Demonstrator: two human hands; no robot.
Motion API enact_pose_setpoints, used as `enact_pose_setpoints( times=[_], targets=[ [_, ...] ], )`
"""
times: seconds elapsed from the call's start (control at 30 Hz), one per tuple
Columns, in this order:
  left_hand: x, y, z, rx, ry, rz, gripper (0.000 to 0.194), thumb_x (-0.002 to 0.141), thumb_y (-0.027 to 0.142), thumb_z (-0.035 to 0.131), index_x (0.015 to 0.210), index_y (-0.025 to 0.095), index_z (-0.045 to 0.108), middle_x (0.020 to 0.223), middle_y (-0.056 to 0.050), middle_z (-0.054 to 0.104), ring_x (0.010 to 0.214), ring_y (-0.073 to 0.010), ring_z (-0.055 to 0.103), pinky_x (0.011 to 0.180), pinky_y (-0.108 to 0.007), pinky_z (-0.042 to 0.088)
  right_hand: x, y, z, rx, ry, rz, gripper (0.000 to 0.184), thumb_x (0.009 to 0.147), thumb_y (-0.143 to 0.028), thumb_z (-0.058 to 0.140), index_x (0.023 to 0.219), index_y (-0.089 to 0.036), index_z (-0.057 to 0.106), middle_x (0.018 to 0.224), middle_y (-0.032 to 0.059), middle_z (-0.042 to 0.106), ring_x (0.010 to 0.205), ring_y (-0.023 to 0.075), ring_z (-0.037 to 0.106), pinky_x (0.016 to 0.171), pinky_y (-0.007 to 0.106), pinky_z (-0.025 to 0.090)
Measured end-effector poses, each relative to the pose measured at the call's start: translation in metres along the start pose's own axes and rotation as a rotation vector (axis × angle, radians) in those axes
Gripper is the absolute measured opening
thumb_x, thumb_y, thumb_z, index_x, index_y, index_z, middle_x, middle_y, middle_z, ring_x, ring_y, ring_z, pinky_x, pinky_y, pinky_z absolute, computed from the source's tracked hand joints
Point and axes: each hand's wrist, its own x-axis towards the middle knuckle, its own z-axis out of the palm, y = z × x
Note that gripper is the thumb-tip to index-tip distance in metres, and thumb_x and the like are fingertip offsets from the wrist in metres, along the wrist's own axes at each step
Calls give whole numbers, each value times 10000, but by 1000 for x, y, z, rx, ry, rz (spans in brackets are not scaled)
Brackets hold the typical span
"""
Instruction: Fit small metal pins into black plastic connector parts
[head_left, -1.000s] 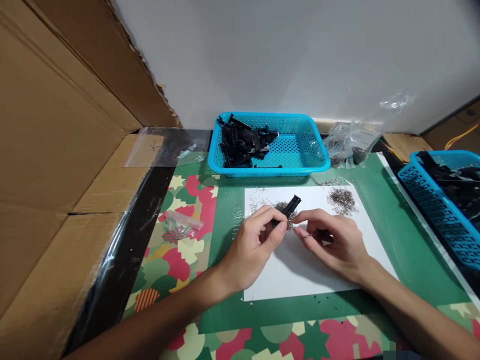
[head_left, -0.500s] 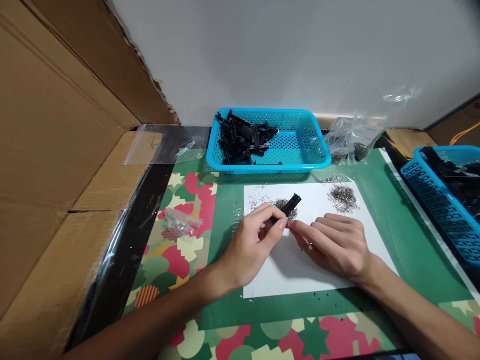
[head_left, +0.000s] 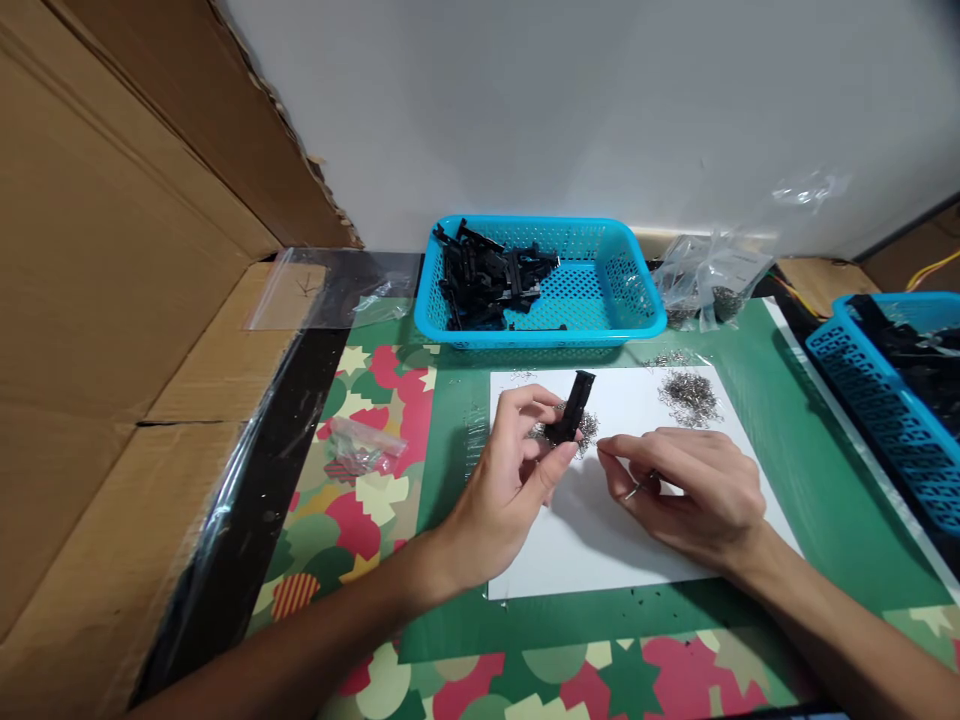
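Note:
My left hand [head_left: 510, 480] is closed on a long black plastic part [head_left: 576, 400], which stands steeply up from between the thumb and fingers. To its right, and apart from it, my right hand [head_left: 686, 490] has thumb and forefinger pinched together. A thin shiny metal piece [head_left: 639, 487] sticks out under its curled fingers; its kind is hard to make out, and whatever lies at the fingertips is too small to tell. Behind the black part, a heap of tiny metal pieces [head_left: 589, 430] is partly hidden. Another heap of small metal pieces [head_left: 688, 397] lies farther right on the white sheet [head_left: 600, 560].
A blue basket [head_left: 540, 338] with black plastic parts [head_left: 491, 280] stands at the back. Bags of small metal pieces [head_left: 701, 285] lie beside it. A second blue basket [head_left: 885, 420] is at the right. Cardboard [head_left: 112, 300] walls the left side; a small plastic bag [head_left: 367, 445] lies nearby.
The black part has turned more upright in my left hand, whose fingers have shifted. My right hand has drawn away to the right, leaving a gap between the hands.

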Motion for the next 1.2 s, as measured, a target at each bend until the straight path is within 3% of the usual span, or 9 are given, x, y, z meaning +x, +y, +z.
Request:
enact_pose_setpoints(
  times=[0.07, 0.17, 0.37, 0.5, 0.73, 0.83, 0.9, 1.03, 1.2],
  targets=[
    [0, -2, 2, -84, 25, -7, 495, 1008, 326, 760, 1398, 339, 456, 1129, 1, 600, 612, -50, 523, 524, -196, 440, 0, 0, -1, 10, -4, 3, 158, 921, -23, 702, 963, -175, 693, 574, -83, 502, 468, 81, 434, 501, 267, 376],
    [1, -2, 2, -93, 30, -18, 656, 915, 314, 871, 1466, 336, 514, 1063, 4, 623, 649, -69, 544, 536, -195, 443, 0, 2, -4, 40, -48, -43, 167, 933, -11, 676, 1001, -164, 684, 604, -68, 542, 492, 91, 427, 504, 272, 368],
    [2, -2, 1, -9, 52, -10, 440, 860, 292, 909, 1267, 214, 760, 809, 2, 664, 676, -116, 551, 597, -224, 463, -1, 6, -9, -5, -159, -152, 121, 999, -37, 612, 1065, -109, 685, 620, -17, 617, 502, 118, 441, 492, 294, 340],
    [2, -3, 1, 37, 75, -19, 426, 854, 274, 901, 1258, 222, 779, 700, 29, 607, 647, -125, 547, 574, -227, 451, -3, 8, -10, -4, -169, -196, 147, 1016, -36, 598, 1133, -75, 678, 631, 6, 647, 507, 122, 464, 498, 290, 342],
    [5, 0, 2, 18, 96, -45, 423, 824, 279, 908, 1221, 187, 795, 779, -13, 693, 664, -143, 602, 547, -232, 482, -3, 9, -11, 24, -189, -180, 173, 1028, -36, 584, 1158, -79, 688, 642, 0, 636, 514, 119, 464, 497, 288, 315],
    [5, 0, 3, -1, 104, -62, 437, 803, 276, 923, 1211, 171, 805, 790, -20, 728, 585, -115, 556, 503, -232, 468, -3, 10, -11, 34, -180, -185, 183, 1025, -36, 583, 1163, -80, 696, 652, 0, 634, 520, 121, 452, 499, 290, 307],
    [4, 0, 3, -18, 98, -82, 443, 803, 284, 925, 1212, 154, 811, 695, 4, 702, 499, -90, 481, 447, -228, 425, -3, 9, -12, 21, -180, -196, 184, 1010, -31, 603, 1152, -81, 708, 649, -7, 623, 523, 124, 447, 500, 293, 310],
    [3, 1, 3, -23, 44, -136, 498, 867, 372, 888, 1291, 129, 793, 484, 71, 538, 397, -82, 392, 389, -234, 363, -2, 8, -14, -58, -175, -220, 197, 973, -19, 644, 1132, -90, 736, 616, -33, 566, 511, 125, 400, 493, 303, 292],
    [3, 2, 0, 13, -24, -133, 623, 940, 538, 801, 1384, 105, 749, 471, 54, 534, 413, -105, 428, 420, -255, 390, -2, 9, -14, -72, -168, -186, 132, 1005, -77, 662, 1098, -126, 742, 593, -53, 552, 489, 119, 424, 492, 307, 300]
  ],
)
